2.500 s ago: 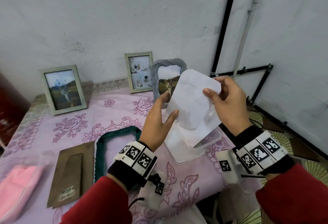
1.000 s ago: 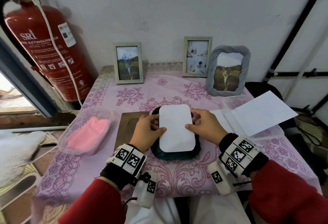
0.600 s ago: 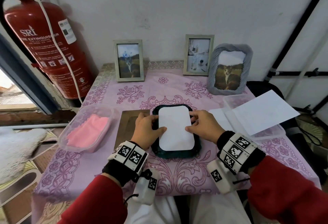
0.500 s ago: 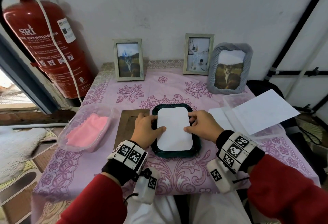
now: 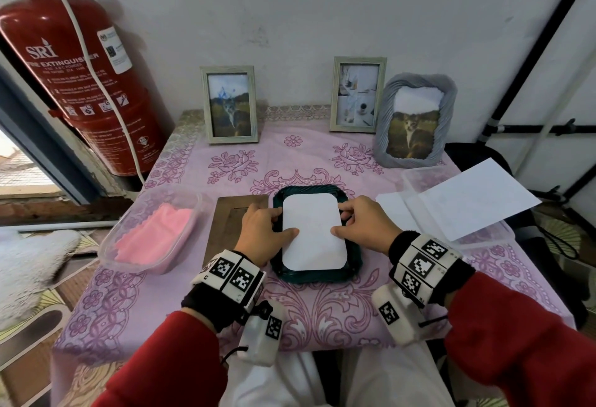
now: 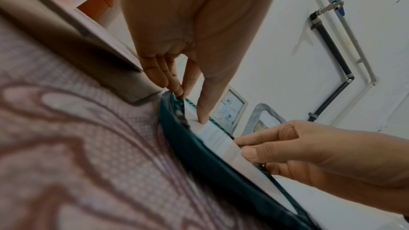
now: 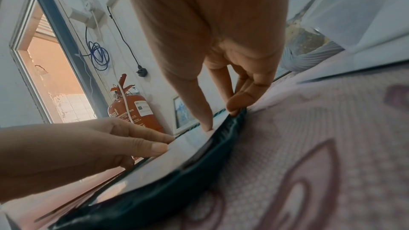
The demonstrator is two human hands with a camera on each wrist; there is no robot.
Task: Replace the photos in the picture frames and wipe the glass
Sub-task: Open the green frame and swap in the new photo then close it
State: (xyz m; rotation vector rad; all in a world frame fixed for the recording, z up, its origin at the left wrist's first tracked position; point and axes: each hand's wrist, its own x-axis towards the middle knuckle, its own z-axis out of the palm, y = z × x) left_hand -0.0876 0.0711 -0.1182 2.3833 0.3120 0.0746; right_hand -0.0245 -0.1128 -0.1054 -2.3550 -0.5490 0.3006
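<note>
A dark green picture frame (image 5: 314, 276) lies face down in the middle of the pink tablecloth. A white rounded photo (image 5: 312, 239), back side up, lies in its recess. My left hand (image 5: 283, 222) is at the photo's left edge, thumb pressing down on the paper and fingertips touching the frame's rim. My right hand (image 5: 340, 222) does the same at the right edge. In the left wrist view the left hand (image 6: 190, 107) stands with its fingers straight on the green frame (image 6: 199, 148). In the right wrist view the right hand (image 7: 221, 120) presses the photo (image 7: 177, 155) the same way.
A brown backing board (image 5: 230, 222) lies left of the frame, beside a clear tub with a pink cloth (image 5: 151, 232). Three framed photos (image 5: 229, 104) (image 5: 358, 93) (image 5: 416, 122) stand along the wall. White sheets (image 5: 467, 200) rest on a tub at right. A red fire extinguisher (image 5: 74, 84) hangs at left.
The photo, earlier held up in the air by both hands, has come down onto the green frame and settled into its recess. My hands have stayed at its sides.
</note>
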